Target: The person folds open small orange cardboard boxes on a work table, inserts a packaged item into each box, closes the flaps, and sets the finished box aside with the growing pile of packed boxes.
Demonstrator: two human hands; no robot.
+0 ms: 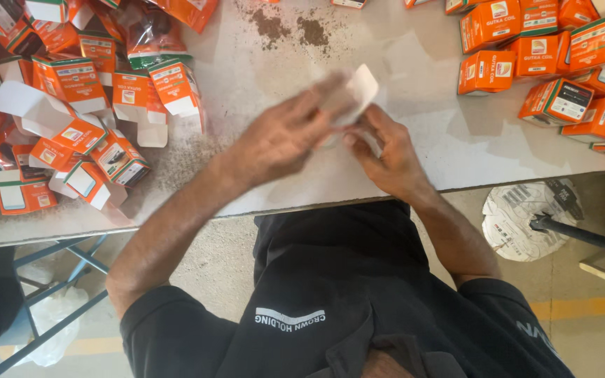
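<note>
Both hands meet over the middle of a pale table [428, 140]. My left hand [281, 136] is blurred by motion, its fingers reaching onto a small white carton piece [360, 89]. My right hand [388, 150] grips the same piece from below and to the right. The piece is partly hidden by the fingers, so its exact shape is unclear.
Open orange cartons with white flaps [71, 133] lie heaped at the left. Closed orange cartons [561, 63] are stacked at the right. Brown powder [288, 29] is spilled at the far edge. Below the table are a crumpled white bag [516, 217], a black rod [582, 236] and a blue metal frame [64, 255].
</note>
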